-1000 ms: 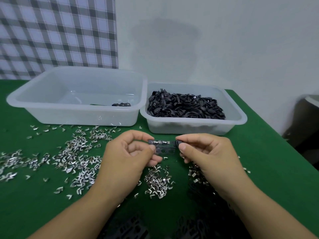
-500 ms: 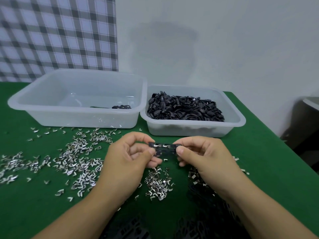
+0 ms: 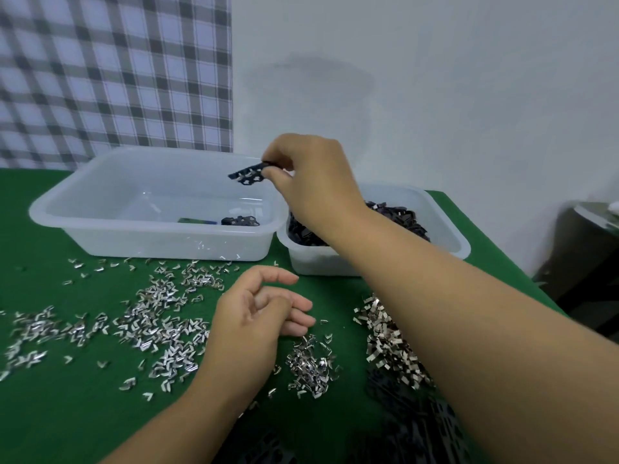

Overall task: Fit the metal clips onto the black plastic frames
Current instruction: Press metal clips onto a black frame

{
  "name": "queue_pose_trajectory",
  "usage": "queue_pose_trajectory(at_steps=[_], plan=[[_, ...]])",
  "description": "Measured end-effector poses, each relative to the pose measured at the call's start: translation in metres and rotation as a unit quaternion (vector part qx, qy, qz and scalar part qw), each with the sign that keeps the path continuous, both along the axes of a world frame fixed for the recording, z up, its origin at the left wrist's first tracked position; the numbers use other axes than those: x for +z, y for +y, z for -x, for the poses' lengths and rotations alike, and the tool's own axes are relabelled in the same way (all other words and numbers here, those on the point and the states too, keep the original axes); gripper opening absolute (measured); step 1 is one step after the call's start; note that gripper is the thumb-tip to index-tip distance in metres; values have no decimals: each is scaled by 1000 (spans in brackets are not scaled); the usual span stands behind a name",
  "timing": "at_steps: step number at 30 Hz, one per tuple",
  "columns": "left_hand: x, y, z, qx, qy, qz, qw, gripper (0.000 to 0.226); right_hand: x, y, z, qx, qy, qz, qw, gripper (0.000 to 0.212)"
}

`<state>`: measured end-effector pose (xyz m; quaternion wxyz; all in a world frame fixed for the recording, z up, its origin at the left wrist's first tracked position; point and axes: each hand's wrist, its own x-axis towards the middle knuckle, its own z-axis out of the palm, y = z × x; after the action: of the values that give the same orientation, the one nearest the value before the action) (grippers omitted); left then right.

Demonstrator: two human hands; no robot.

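Green surface (image 3: 67, 413), silver clips (image 3: 160, 323), black frames (image 3: 402, 219) in translucent white tubs (image 3: 100, 226), grey-checked curtain (image 3: 114, 72), white wall (image 3: 435, 78).

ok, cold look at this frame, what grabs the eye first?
The right hand pinches a black frame in the air above the right end of the large clear tub. Shiny metal clips lie strewn across the green table in front of the tubs, and the left hand hangs relaxed over them, holding nothing. To the right, a smaller tub is heaped with loose frames.
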<state>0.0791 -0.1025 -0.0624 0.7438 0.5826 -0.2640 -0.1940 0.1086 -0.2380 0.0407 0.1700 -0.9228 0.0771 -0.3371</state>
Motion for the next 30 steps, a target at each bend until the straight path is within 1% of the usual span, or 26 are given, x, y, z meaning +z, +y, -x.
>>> queue_pose_trajectory(at_steps=[3, 4, 6, 8, 10, 11, 14, 16, 19, 21, 23, 26, 30], plan=[[-2, 0, -1, -2, -17, -9, 1000, 24, -2, -3, -18, 6, 90, 40, 995, 26], [-3, 0, -1, -1, -23, -14, 1000, 23, -3, -3, -15, 9, 100, 40, 994, 29], [-2, 0, 0, 7, -32, -24, 999, 22, -5, 0, 1, 23, 76, 30, 996, 24], [0, -2, 1, 15, -54, -49, 997, 19, -9, 5, 28, 41, 38, 6, 998, 12], [4, -2, 1, 20, -92, -90, 991, 15, -16, 9, 62, 60, 23, -44, 997, 6], [7, -2, 0, 22, -111, -106, 988, 13, -20, 11, 78, 73, 34, -75, 994, 6], [12, -1, 1, 31, -159, -141, 977, 10, -33, 10, 122, 94, 134, -146, 976, 13], [13, 0, 5, 35, -202, -172, 964, 11, -42, 6, 145, 77, 205, -160, 963, 13], [11, 1, 10, 39, -246, -206, 946, 13, -50, 0, 168, 15, 266, -121, 956, 13], [8, 0, 12, 42, -252, -216, 942, 13, -53, 1, 176, -17, 322, -63, 945, 20], [5, 0, 13, 42, -259, -223, 939, 14, -58, 4, 178, -33, 357, -28, 933, 30], [2, 0, 14, 44, -274, -224, 934, 15, -63, 8, 176, -35, 354, -17, 934, 32], [1, 0, 15, 43, -283, -213, 934, 14, -65, 8, 174, -32, 355, -26, 934, 24]])
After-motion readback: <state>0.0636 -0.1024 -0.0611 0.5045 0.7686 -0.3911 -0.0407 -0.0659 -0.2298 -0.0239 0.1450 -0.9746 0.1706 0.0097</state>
